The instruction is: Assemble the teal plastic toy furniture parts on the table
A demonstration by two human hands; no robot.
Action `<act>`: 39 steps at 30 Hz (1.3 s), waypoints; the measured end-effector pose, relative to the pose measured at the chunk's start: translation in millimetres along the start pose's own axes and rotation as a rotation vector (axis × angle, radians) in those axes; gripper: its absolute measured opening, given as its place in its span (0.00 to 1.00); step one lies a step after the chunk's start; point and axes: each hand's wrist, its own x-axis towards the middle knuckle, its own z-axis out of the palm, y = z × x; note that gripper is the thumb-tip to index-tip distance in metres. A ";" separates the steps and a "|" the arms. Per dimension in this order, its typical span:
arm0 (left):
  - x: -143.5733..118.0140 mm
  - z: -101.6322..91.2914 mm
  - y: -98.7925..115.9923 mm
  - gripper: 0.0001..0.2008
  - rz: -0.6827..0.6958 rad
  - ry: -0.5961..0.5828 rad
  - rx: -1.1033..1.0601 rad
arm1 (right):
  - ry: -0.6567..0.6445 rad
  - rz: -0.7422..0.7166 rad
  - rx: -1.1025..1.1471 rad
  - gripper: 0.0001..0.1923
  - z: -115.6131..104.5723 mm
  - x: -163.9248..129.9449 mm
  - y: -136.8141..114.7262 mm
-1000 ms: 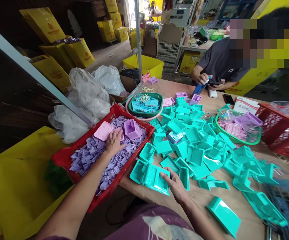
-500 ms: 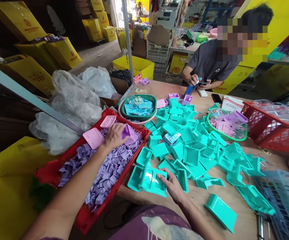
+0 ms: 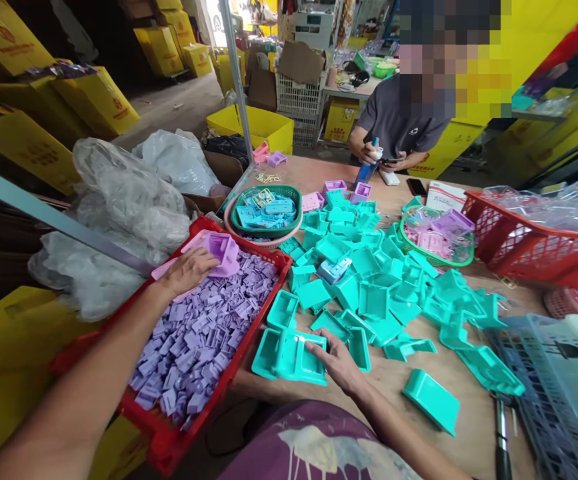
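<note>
The left hand [image 3: 189,269] had slid back across the red tray [image 3: 169,447] — fingers now draped on the purple box [image 3: 222,252], not clasping; the right hand [image 3: 336,360] still pinched the teal piece [image 3: 293,353].

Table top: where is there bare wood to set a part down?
Bare wood lies on the near edge between the right hand and the lone teal piece, and at the far end by the green basket. The teal pile crowds the middle.
</note>
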 end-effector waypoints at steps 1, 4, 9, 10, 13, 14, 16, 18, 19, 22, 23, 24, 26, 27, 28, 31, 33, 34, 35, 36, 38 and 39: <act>-1.2 1.9 -2.8 0.15 0.016 0.002 0.013 | -0.001 -0.009 -0.001 0.22 -0.1 -0.9 0.7; -2.4 8.4 -4.2 0.16 0.042 -0.011 -0.002 | -0.003 -0.018 0.001 0.23 0.1 -3.4 2.2; -9.5 -5.2 18.9 0.21 -0.017 0.086 -0.015 | -0.011 -0.034 -0.079 0.24 -5.3 -13.5 -0.5; -12.1 -10.7 29.4 0.21 -0.041 0.134 -0.013 | -0.007 -0.039 -0.097 0.24 -10.9 -18.0 -0.9; -19.3 -17.4 77.9 0.19 -0.157 0.395 0.010 | 0.029 -0.031 -0.165 0.24 -44.5 -39.1 2.7; -21.3 -13.6 100.3 0.18 -0.176 0.488 0.000 | 0.039 -0.019 -0.214 0.24 -60.9 -49.1 6.6; -24.5 4.2 154.0 0.15 0.015 0.492 -0.137 | 0.056 0.029 -0.335 0.23 -97.8 -73.0 19.1; -25.4 31.9 215.6 0.14 0.305 0.339 -0.356 | 0.124 0.143 -0.390 0.23 -133.2 -98.2 37.8; -24.1 47.1 246.8 0.14 0.370 0.262 -0.408 | 0.191 0.218 -0.362 0.23 -148.2 -109.4 48.9; -9.6 86.2 327.7 0.13 0.285 0.089 -0.588 | 0.429 0.378 -0.179 0.24 -176.9 -130.7 83.6; -1.9 95.1 347.9 0.12 0.183 0.038 -0.700 | 0.486 0.390 -0.127 0.24 -181.1 -133.6 93.6; 6.6 101.5 364.5 0.10 0.078 -0.009 -0.809 | 0.528 0.385 -0.085 0.25 -183.2 -135.1 101.8; 23.0 108.0 388.9 0.10 -0.086 -0.089 -0.971 | 0.561 0.356 0.001 0.26 -183.6 -136.2 112.0; 29.9 108.7 398.1 0.11 -0.132 -0.129 -1.017 | 0.562 0.337 0.053 0.27 -182.9 -136.9 113.8; 35.5 108.0 406.3 0.12 -0.150 -0.181 -1.047 | 0.557 0.318 0.108 0.27 -182.1 -138.1 113.9; 44.0 100.8 429.4 0.23 -0.155 -0.442 -1.162 | 0.535 0.258 0.274 0.28 -179.3 -145.3 107.5; 44.6 93.7 444.5 0.29 -0.146 -0.619 -1.271 | 0.529 0.211 0.367 0.29 -175.4 -151.4 101.2; 44.5 90.1 451.2 0.31 -0.140 -0.674 -1.343 | 0.514 0.181 0.424 0.29 -172.7 -154.0 98.2; 44.4 86.5 456.8 0.34 -0.131 -0.700 -1.418 | 0.484 0.148 0.483 0.29 -169.7 -156.0 95.2; 44.6 83.4 460.6 0.38 -0.116 -0.719 -1.509 | 0.441 0.113 0.534 0.28 -166.7 -157.0 92.4; 46.5 78.7 462.1 0.45 -0.109 -0.746 -1.736 | 0.346 0.046 0.564 0.26 -162.4 -156.2 87.1; 48.2 77.3 459.5 0.47 -0.134 -0.732 -1.828 | 0.319 0.021 0.527 0.25 -161.5 -154.4 84.4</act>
